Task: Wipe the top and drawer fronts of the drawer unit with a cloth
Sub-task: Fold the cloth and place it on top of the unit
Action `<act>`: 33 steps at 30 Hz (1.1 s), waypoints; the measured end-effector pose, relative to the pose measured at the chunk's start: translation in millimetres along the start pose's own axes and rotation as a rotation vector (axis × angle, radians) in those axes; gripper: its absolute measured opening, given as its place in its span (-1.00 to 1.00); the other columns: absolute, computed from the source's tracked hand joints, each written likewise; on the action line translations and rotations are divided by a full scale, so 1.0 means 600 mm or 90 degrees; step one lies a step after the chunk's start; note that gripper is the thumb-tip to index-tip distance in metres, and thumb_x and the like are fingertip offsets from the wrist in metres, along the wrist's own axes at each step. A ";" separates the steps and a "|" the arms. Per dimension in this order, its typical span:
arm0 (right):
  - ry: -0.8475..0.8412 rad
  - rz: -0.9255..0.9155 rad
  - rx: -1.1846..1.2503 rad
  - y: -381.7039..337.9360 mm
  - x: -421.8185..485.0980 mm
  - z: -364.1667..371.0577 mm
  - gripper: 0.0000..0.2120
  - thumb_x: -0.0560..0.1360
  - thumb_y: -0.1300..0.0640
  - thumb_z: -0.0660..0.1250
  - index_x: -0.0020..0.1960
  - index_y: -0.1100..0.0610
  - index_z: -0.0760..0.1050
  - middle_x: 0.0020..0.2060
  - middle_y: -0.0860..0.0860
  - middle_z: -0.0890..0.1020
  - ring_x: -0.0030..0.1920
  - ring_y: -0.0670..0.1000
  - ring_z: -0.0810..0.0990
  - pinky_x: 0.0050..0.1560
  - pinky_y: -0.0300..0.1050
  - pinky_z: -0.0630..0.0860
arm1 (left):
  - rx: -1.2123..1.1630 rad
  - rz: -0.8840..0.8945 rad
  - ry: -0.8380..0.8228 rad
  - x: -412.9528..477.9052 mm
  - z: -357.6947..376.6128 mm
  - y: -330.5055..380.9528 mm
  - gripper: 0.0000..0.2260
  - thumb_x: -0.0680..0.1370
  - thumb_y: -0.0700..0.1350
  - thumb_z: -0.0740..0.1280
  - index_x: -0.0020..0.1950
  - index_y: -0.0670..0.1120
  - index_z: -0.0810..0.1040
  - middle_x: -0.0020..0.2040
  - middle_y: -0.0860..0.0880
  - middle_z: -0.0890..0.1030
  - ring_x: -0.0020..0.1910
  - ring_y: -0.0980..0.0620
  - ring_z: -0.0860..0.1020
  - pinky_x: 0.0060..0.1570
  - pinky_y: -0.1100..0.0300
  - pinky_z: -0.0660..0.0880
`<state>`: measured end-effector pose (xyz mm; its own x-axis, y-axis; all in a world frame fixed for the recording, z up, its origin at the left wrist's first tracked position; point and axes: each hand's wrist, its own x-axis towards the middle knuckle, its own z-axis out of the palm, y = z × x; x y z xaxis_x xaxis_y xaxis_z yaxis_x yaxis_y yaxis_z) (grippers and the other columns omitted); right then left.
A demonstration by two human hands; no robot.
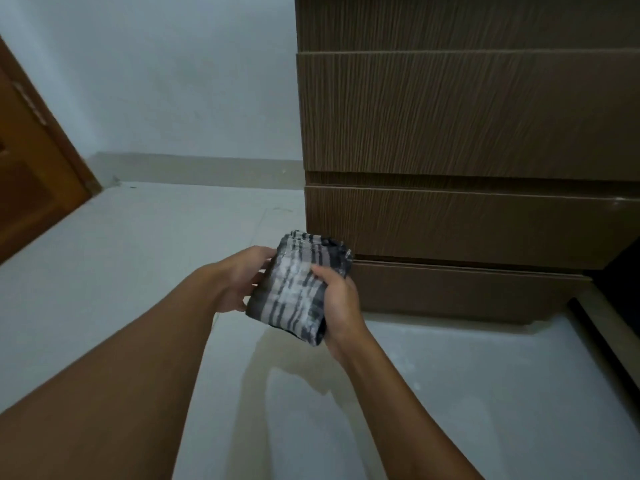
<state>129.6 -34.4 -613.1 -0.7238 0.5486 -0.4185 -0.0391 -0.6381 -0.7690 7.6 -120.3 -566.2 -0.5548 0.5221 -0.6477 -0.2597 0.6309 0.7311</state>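
A brown wood-grain drawer unit (467, 112) fills the right half of the view, with several drawer fronts stacked one above another; its top is out of view. A folded cloth (294, 289) with grey, black and white stripes is held in front of the unit's lower left corner, above the floor. My left hand (242, 278) grips the cloth's left side. My right hand (341, 299) holds its right side, thumb on top. The cloth does not touch the drawers.
A pale tiled floor (138, 254) spreads to the left and below. A white wall (173, 81) with a skirting board stands behind. An orange-brown wooden door (31, 188) is at the far left. A dark piece of furniture (620, 306) stands at the right edge.
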 end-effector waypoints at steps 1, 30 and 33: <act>-0.004 -0.009 -0.003 -0.013 -0.008 -0.003 -0.71 0.48 0.17 0.34 0.20 0.18 0.50 -0.03 0.18 0.70 -0.06 0.19 0.70 0.01 0.22 0.62 | -0.025 0.015 -0.031 -0.011 -0.001 0.003 -0.61 0.61 0.11 0.10 0.24 -0.09 0.54 0.16 -0.09 0.62 0.18 -0.10 0.55 0.25 -0.12 0.41; -0.255 -0.173 0.065 -0.510 -0.306 0.080 -0.71 0.55 0.18 0.31 0.21 0.32 0.47 0.05 0.30 0.66 0.05 0.27 0.66 0.16 0.30 0.52 | -0.307 0.425 -0.091 -0.384 0.050 0.339 -0.73 0.59 -0.10 0.30 0.20 -0.22 0.54 0.06 -0.17 0.69 -0.05 -0.10 0.69 -0.15 0.06 0.63; -0.218 -0.190 0.052 -0.545 -0.289 0.103 -0.69 0.56 0.20 0.31 0.23 0.34 0.44 0.06 0.31 0.65 0.03 0.27 0.67 0.16 0.30 0.53 | -0.259 0.444 -0.034 -0.387 0.040 0.374 -0.76 0.58 -0.14 0.30 0.17 -0.25 0.56 0.04 -0.18 0.70 -0.11 -0.06 0.68 -0.13 0.09 0.62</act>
<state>225.4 45.6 -259.3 -0.8581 0.5134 0.0095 -0.3241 -0.5272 -0.7855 96.9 -86.0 -256.9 -0.6598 0.7513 -0.0150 -0.1406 -0.1039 0.9846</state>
